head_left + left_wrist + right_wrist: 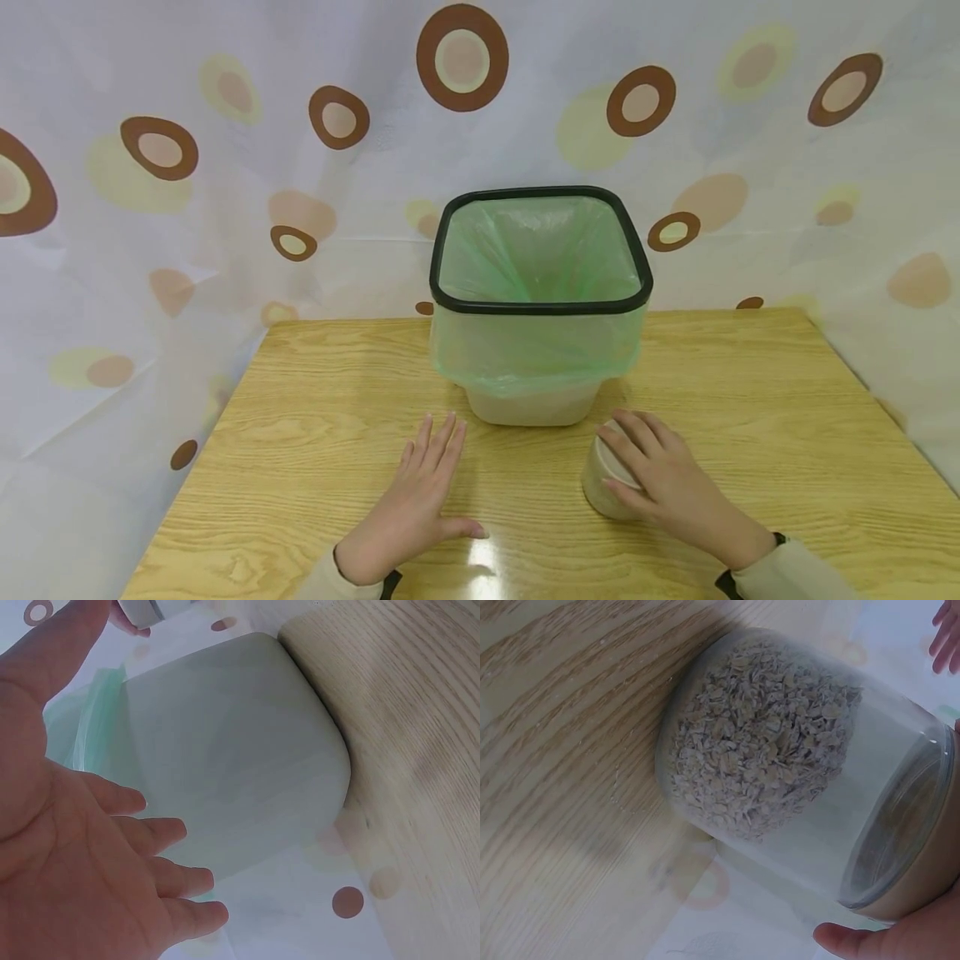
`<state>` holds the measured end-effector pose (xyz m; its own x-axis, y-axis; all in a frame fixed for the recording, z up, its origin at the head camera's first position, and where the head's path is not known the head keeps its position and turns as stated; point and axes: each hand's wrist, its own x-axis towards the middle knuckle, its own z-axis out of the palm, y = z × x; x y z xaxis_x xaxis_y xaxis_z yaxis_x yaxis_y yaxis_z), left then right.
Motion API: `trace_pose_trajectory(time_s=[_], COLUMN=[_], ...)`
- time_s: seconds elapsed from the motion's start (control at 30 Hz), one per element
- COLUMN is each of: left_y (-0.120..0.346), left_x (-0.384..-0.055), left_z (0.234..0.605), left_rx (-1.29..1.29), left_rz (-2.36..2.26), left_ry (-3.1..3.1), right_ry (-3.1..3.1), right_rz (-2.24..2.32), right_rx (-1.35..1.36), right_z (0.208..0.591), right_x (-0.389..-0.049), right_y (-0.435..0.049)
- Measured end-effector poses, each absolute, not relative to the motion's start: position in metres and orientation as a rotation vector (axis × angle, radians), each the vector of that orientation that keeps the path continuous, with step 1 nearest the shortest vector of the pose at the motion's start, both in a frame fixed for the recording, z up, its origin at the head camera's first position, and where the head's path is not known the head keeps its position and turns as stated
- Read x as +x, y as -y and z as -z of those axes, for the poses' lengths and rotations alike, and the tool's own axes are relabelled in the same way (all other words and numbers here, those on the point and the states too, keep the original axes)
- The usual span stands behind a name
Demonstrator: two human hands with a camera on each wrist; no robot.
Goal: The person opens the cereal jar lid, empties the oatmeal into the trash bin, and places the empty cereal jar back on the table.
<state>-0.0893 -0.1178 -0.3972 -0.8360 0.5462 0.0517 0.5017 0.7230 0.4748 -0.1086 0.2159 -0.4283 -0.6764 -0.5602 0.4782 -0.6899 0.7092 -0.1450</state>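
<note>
The table [300, 467] is presenting a yellowish wood-grain top, with a bright reflection [483, 562] showing toward its near side. Behind the far edge and beside both far corners, a pale covering [360, 183] is hanging, bearing brown, yellow and peach ovals and displaying creases, notably at the left.

Near the middle of the far edge, a pale bin [534, 410] is standing upright. Its dark rim [540, 308] is encircling the mouth, and a translucent green bag [536, 350] is lining the inside and draping down the outer walls; folds of the bag are showing within.

A clear jar [597, 492] is standing on the table, nearer than the bin and toward the right edge. It is containing dry, pale oat-like flakes [757, 750], which are filling the lower part and leaving clear space beneath the beige lid [922, 870].

The right hand [660, 475] is grasping the jar from above, its fingers curving over the lid and its thumb lying along the near side. The left hand [423, 500] is holding nothing, its fingers extending toward the bin's base; whether it is touching the table cannot be determined. Pale sleeves [795, 575] and black wristbands are covering both wrists.
</note>
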Motion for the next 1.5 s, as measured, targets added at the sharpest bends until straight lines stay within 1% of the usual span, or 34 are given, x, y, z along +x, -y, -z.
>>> trace_pose_trajectory(time_s=[1.5], left_y=[0.11], left_x=[-0.088], left_z=[0.405], left_rx=[0.838], left_rz=[-0.725], left_ry=[-2.79], right_ry=[2.406], right_rz=[-0.388], right_rx=[1.014], right_z=[0.433], right_x=[-0.114], right_y=[-0.188])
